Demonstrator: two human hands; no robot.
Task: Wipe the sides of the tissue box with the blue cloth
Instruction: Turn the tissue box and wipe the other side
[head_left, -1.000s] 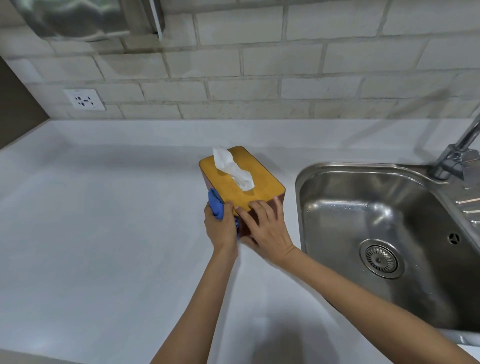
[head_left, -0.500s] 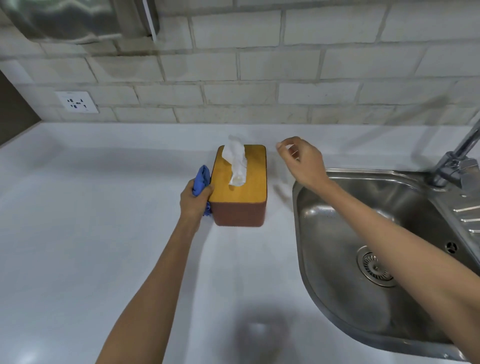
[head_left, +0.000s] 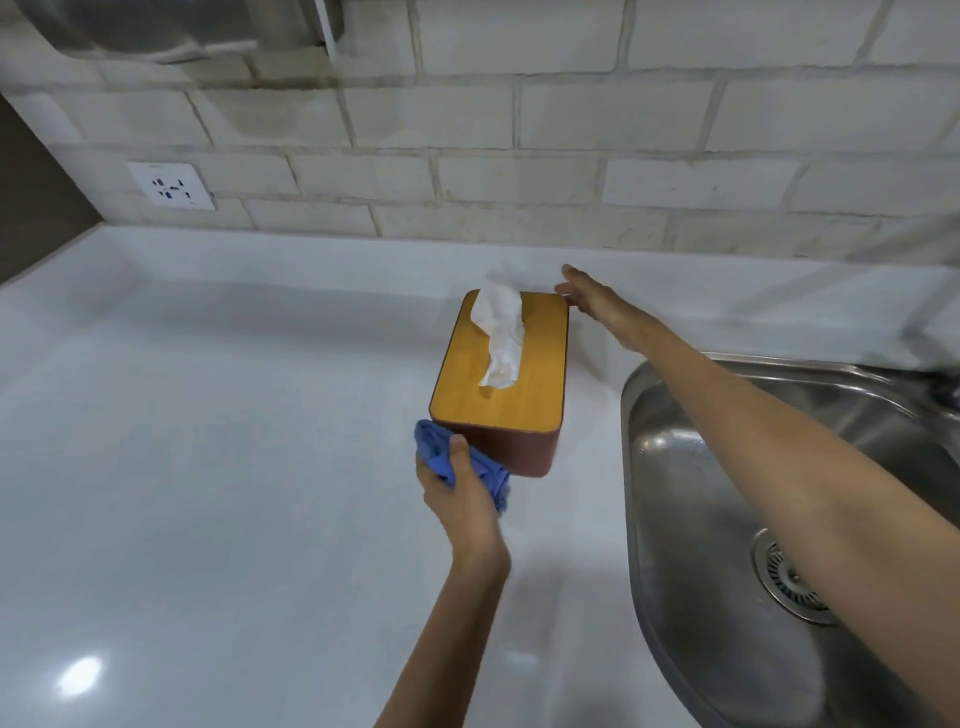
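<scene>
The tissue box (head_left: 504, 384) stands on the white counter, with a wooden lid, dark brown sides and a white tissue (head_left: 500, 332) sticking up from the slot. My left hand (head_left: 460, 499) is closed around the bunched blue cloth (head_left: 441, 454) and presses it against the box's near left corner. My right hand (head_left: 592, 299) reaches past the box's far right corner with fingers spread, touching or nearly touching that corner and holding nothing.
A steel sink (head_left: 779, 519) with a round drain (head_left: 789, 577) lies right of the box, under my right forearm. A brick wall with a socket (head_left: 171, 185) runs along the back. The white counter (head_left: 208, 467) stretches to the left.
My left hand slid the blue cloth from the box's left side round to its near left corner. My right hand went from hovering right of the box to its far right corner.
</scene>
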